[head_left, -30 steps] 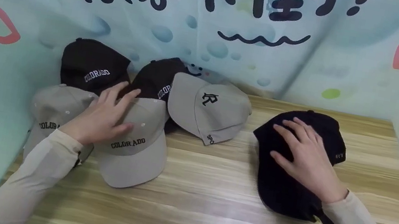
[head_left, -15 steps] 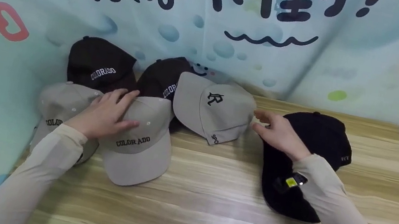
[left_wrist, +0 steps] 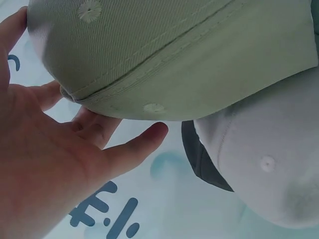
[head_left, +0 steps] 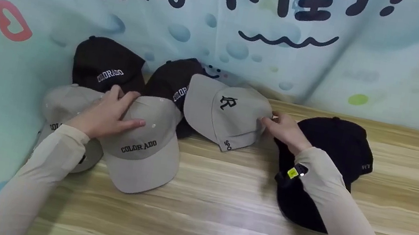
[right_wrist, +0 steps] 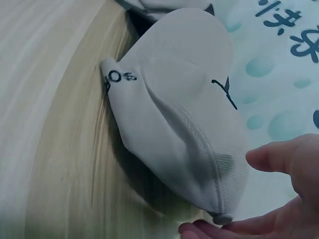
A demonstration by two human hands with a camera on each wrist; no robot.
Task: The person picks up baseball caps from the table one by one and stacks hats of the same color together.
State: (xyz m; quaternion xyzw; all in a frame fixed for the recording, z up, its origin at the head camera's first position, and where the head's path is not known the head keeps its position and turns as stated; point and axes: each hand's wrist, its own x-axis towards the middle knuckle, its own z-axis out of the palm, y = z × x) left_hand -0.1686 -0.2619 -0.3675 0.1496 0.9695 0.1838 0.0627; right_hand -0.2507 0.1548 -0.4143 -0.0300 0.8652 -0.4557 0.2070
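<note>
My left hand (head_left: 105, 115) rests against the crown of the front grey COLORADO cap (head_left: 147, 132), and its thumb lies over that crown in the head view. The left wrist view shows this cap (left_wrist: 164, 55) above my spread fingers, with the thumb straight and apart from it. Another grey COLORADO cap (head_left: 67, 102) lies partly hidden under my left forearm. On the right, my right hand (head_left: 286, 130) takes the crown end of the grey cap with the R logo (head_left: 231, 112) between thumb and fingers. In the right wrist view, the fingers are beside the button of this cap (right_wrist: 174, 124).
Two black COLORADO caps (head_left: 104, 61) stand at the back left against the printed cloth (head_left: 209, 19). A dark navy cap (head_left: 331, 150) lies right, partly under my right forearm. All sit on the wooden-patterned table (head_left: 209, 219).
My right hand has left the navy cap, moved left and reached the crown of the grey R cap. My left hand has stayed by the front grey cap.
</note>
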